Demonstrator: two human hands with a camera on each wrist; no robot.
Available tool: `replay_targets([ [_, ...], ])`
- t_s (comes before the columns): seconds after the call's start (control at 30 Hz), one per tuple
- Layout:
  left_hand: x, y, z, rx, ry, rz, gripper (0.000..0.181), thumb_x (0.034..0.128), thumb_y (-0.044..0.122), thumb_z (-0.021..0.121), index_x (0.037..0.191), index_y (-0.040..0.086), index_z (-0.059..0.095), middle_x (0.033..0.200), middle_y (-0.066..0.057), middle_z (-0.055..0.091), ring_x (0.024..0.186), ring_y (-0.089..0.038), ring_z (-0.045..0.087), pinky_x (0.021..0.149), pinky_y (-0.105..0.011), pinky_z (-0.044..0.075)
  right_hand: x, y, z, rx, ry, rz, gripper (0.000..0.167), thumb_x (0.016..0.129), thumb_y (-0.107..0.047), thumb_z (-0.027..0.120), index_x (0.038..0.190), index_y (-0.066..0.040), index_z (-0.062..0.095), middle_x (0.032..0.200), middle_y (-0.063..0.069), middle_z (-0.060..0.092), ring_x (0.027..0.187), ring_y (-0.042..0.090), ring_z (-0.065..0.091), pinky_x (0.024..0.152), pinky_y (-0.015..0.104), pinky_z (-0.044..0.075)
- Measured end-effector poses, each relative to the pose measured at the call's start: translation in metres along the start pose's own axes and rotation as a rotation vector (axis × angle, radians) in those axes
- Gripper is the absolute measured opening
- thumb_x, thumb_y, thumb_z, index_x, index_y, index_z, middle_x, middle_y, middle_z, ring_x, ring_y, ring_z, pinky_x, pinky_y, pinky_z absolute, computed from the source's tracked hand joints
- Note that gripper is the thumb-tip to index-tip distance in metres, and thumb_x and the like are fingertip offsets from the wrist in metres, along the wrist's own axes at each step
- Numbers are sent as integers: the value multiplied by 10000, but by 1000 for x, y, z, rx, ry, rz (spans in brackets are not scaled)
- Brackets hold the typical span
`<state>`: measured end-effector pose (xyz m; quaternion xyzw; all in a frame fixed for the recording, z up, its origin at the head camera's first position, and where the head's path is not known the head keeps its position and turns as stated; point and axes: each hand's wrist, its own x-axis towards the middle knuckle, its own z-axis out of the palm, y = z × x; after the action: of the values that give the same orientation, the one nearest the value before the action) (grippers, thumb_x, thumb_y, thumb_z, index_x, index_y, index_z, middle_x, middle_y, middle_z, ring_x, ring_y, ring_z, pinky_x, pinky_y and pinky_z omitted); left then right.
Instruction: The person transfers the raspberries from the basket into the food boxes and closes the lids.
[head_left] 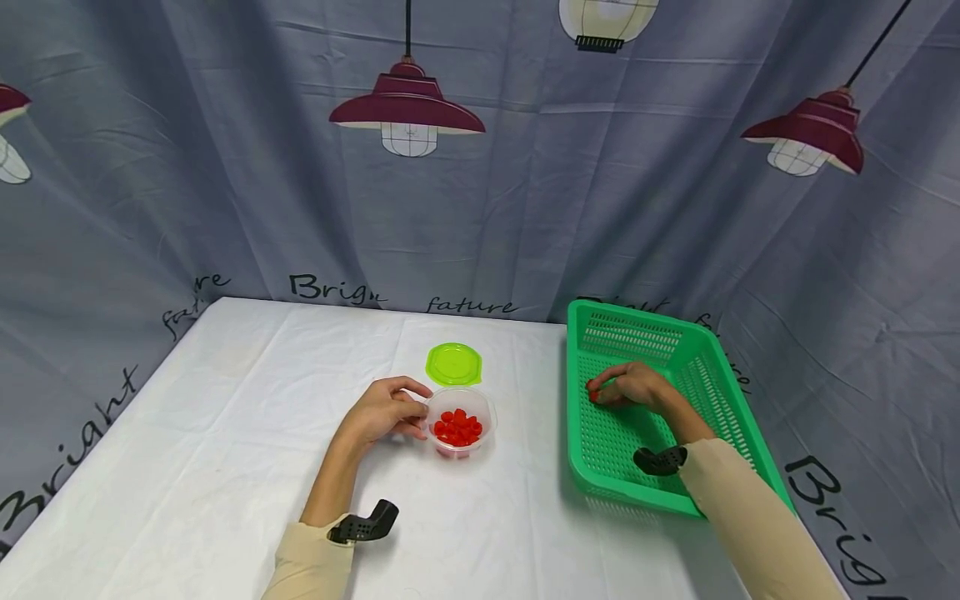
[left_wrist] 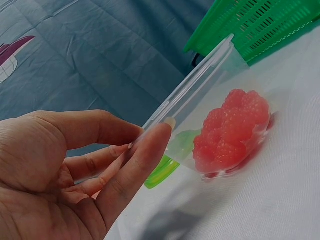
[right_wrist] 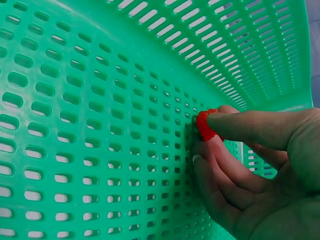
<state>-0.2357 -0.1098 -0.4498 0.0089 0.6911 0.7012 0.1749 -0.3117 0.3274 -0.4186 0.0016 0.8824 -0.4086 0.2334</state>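
My left hand [head_left: 386, 412] pinches the rim of a clear plastic tub [head_left: 487, 408] between thumb and fingers. Inside the tub lie several red raspberries [left_wrist: 231, 131], heaped on its bottom. The tub stands on the white table. Over in the green basket [head_left: 581, 450], my right hand [head_left: 633, 386] pinches a single raspberry [right_wrist: 205, 125] between thumb and fingertips, close to the perforated floor. Part of that raspberry is hidden behind the thumb and fingers.
A bright green lid [head_left: 453, 364] lies on the white table [head_left: 247, 417] just behind the tub. The basket's slotted walls rise around my right hand. A grey curtain [head_left: 480, 225] with printed lamps hangs behind the table.
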Motion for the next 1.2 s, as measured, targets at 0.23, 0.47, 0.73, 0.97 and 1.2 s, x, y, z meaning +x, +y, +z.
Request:
replay_targets([
  [0.23,0,1,0,1,-4,-1,362,896,-13,668,1242,-93,592,801,-101,622,562,-171,679,622,-280,629,1,-1,0,4,-16,-2,328,891,-89,723,1201,18,711,1164,169,718,903,202,697,815,377,609],
  [0.47,1,1,1,2,1,-4,353,896,-17,671,1233,-93,598,793,-102,624,564,-171,681,623,-284,631,-1,-5,1,-46,4,-15,301,878,-94,742,1157,18,725,1180,178,716,880,212,705,798,384,609],
  [0.73,0,2,3,-6,7,-9,349,892,-26,676,1226,-95,603,799,-105,613,569,-170,673,621,-300,634,-11,-21,-4,-25,-32,-41,332,897,-84,709,1198,53,683,1100,190,725,908,270,697,875,464,600],
  [0.97,0,3,3,2,3,-17,355,899,-13,674,1238,-85,597,776,-95,618,565,-167,674,633,-294,634,-26,-53,-17,14,-49,-71,366,936,-91,667,1277,34,624,1091,147,718,953,251,686,990,517,544],
  [1.2,0,3,2,13,9,-18,352,900,-9,679,1235,-82,602,769,-95,626,557,-167,678,626,-285,630,-37,-94,-13,-5,-19,-144,384,927,-137,701,1276,10,633,1156,146,709,983,237,714,913,390,597],
])
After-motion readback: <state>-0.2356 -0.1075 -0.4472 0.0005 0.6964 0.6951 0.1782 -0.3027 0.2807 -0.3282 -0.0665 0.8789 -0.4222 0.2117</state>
